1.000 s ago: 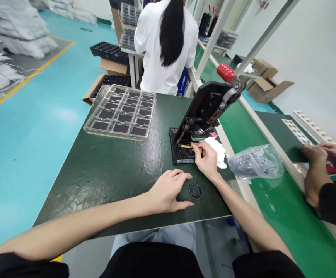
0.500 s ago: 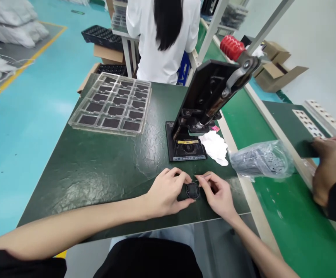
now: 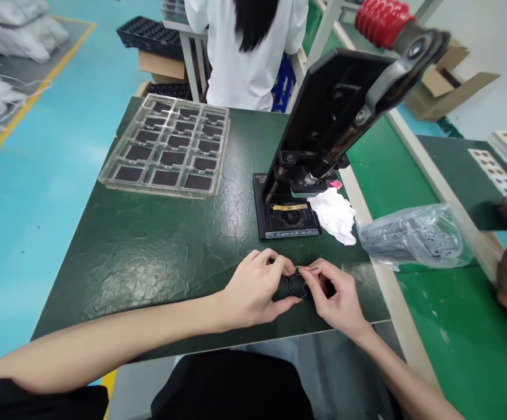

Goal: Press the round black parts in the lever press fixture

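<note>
One black disc (image 3: 296, 286), near right, sits in my half-curled left hand (image 3: 255, 290); my right hand (image 3: 341, 302) pinches a dark strip (image 3: 313, 269).

Head camera, pitched forward and down over the green table (image 3: 183, 227)!
We look out from the wearer's head, black shirt front (image 3: 231, 385) at the bottom edge, left hand (image 3: 255, 286) and right hand (image 3: 334, 294) close in, below centre; the lever press (image 3: 318, 116) looms near, right of centre, and farther off a co-worker's white top (image 3: 244, 73) is cut by the top edge.
</note>
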Demonstrator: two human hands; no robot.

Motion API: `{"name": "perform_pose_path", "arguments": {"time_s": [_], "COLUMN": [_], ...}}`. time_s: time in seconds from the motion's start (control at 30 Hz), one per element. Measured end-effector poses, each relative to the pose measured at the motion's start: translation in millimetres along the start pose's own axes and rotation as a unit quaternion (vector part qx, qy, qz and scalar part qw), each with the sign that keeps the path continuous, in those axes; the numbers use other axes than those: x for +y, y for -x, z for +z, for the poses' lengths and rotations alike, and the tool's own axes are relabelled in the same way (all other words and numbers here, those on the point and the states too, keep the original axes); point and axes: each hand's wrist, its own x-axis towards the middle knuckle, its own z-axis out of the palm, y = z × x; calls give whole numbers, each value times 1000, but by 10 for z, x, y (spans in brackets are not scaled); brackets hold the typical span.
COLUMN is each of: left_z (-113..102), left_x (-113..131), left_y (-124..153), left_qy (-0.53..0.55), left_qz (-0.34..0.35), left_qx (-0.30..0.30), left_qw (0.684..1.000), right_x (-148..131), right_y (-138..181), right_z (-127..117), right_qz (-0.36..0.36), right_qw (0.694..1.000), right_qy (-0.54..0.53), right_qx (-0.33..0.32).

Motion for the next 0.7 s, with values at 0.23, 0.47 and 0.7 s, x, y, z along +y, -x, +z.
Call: {"name": "perform_pose_path", "arguments": {"time_s": [0.23,0.47,0.7], "left_z": [18,13,1], "left_x": [5,5,2], "left_y": [-15,-18,-6], "left_qy": [4,35,30], "left_qz": [0,-15,-10], "left_qx": [-1,-11,-10], "left_qw": [1000,999,999], "right_x": [-26,-6,-84], "right_y": [1,-39,67], "right_z": [33,-33,59], "right_qz": [-35,26,49], "right_qw": [999,972,980], "right_qy": [37,-65,-124], "right_qx": [-6,223,146]}}
